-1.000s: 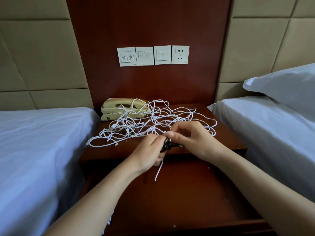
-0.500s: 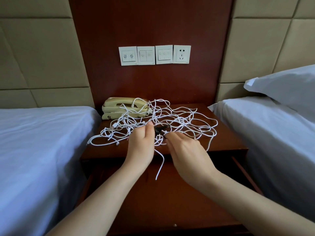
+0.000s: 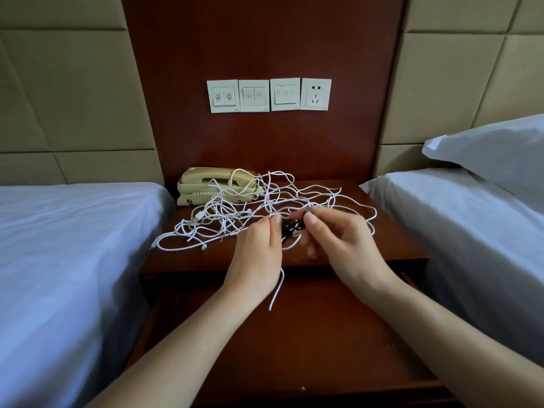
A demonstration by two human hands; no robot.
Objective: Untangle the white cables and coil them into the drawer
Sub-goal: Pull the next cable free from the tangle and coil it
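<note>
Between left hand [image 3: 256, 254] and right hand [image 3: 344, 242], white cables [image 3: 266, 201], pinched

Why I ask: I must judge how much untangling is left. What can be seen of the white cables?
The white cables are thin, plastic-looking cords in one loose tangle of crossing loops, spread across the nightstand top. Some strands drape over the beige telephone; a USB plug shows at left. The left hand pinches strands near the front, the right hand pinches a small black piece among them. One loose end hangs over the open drawer. None is coiled.
</note>
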